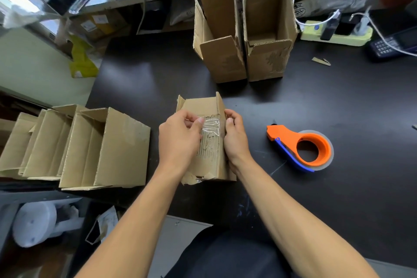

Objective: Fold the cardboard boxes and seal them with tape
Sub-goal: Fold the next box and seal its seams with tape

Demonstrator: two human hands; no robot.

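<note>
A small worn cardboard box (209, 156) lies on the dark table (316, 101) in front of me, its torn face up. A strip of clear tape (212, 125) crosses that face. My left hand (178, 137) pinches the tape's left end with thumb and fingers. My right hand (235, 140) grips the box's right edge, thumb on the tape's other end. An orange tape dispenser (304, 146) with a blue handle lies on the table to the right, apart from both hands.
Two folded boxes (268, 52) stand upright with open flaps at the back of the table. Several open boxes (90, 149) lie on their sides at the left edge. A power strip (338, 34) with cables, a dark keypad device (388, 45) and a cardboard scrap (320, 61) sit at the back right.
</note>
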